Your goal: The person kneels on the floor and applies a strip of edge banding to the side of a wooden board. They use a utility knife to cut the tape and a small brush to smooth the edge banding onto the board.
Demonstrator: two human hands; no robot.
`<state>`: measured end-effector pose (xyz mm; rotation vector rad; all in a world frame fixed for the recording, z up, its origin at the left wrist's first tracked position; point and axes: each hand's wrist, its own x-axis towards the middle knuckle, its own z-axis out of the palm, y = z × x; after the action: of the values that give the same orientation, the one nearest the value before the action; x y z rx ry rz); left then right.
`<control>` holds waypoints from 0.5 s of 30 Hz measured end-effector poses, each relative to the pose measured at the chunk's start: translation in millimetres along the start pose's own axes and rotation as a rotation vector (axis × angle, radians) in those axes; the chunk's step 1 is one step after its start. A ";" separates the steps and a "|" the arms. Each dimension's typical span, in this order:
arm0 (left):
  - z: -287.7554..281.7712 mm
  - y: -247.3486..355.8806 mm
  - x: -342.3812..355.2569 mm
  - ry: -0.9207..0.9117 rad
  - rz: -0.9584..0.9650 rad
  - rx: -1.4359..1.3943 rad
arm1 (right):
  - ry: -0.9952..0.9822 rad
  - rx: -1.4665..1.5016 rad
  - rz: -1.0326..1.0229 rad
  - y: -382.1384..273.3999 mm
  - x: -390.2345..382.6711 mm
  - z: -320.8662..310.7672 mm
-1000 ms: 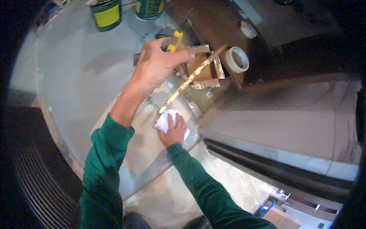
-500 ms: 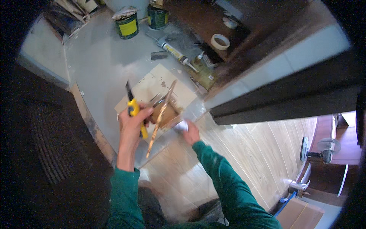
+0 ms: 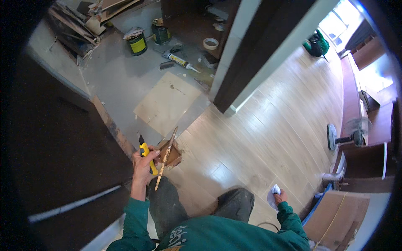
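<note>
My left hand [image 3: 141,166] is closed round a yellow utility knife [image 3: 145,149] with a dark tip pointing away from me. The same hand holds a small open brown box [image 3: 176,160] by its edge. A thin paint-spattered brush [image 3: 165,158] lies slantwise across the box, its handle end toward me. What is inside the box is hard to make out. Far off to the right, low beside my leg, my right hand [image 3: 283,195] grips a crumpled white cloth [image 3: 273,195], which could also be paper.
A beige board [image 3: 167,102] lies on the grey floor ahead, with a caulking tube [image 3: 179,60], paint cans [image 3: 137,44] and a tape roll [image 3: 210,43] beyond. A dark door frame [image 3: 255,54] rises right of them. Cardboard [image 3: 339,215] stands at lower right; another person [image 3: 317,44] is far off.
My right hand has moved from beside the box out to the lower right with the white cloth. The left hand, still holding its things, has come nearer my knees. The view has swung right.
</note>
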<state>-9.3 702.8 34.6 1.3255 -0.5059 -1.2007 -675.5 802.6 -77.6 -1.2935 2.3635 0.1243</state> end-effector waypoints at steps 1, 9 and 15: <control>0.5 -1.0 -16.5 -0.012 -0.009 -0.025 | -0.007 0.034 -0.044 18.6 -16.8 -0.4; 21.2 26.0 -92.2 -0.195 0.090 -0.008 | -0.081 0.379 0.104 75.0 -165.1 1.4; 27.4 56.2 -146.7 -0.280 -0.011 0.123 | 0.035 0.609 0.242 94.5 -301.4 47.9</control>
<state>-66.0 807.0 141.1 1.2700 -0.7840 -1.3918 -596.7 1104.0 -6.6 -0.7234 2.3084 -0.5101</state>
